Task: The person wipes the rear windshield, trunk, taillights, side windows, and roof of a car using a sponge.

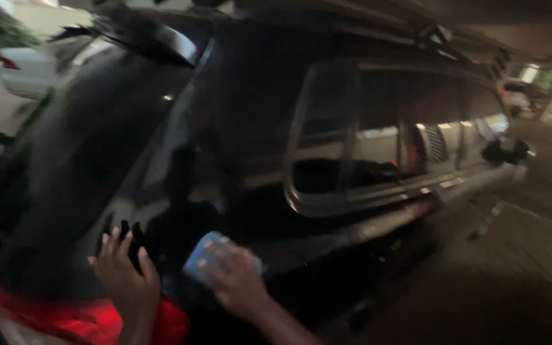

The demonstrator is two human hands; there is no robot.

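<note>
Two hands are up against the rear flank of a black car [237, 115], seen from the head view in a blurred, dim frame. The left hand [122, 271] is spread wide, fingers apart and flat on the dark panel just above the red tail light [84, 319]; it holds nothing and seems to serve as a brace, steadying the person against the body. The right hand [237, 281] is closed over a blue cloth [202, 255], which it presses to the paint just beside the left hand, below the rear side window [352, 153]. The cloth is bunched under the palm with one pale-blue corner sticking out toward the upper left, a hold that keeps a broad pad against the curved panel; whether the cloth is wet cannot be told. The glossy panel reflects lights and a dim shape between the hands and the window. Further along the car's side, well apart from the hands, the wing mirror [506, 152] stands out near the front door. A white car [30, 70] is parked beyond the rear corner at the upper left, and paved ground [531, 255] runs alongside at the right.
</note>
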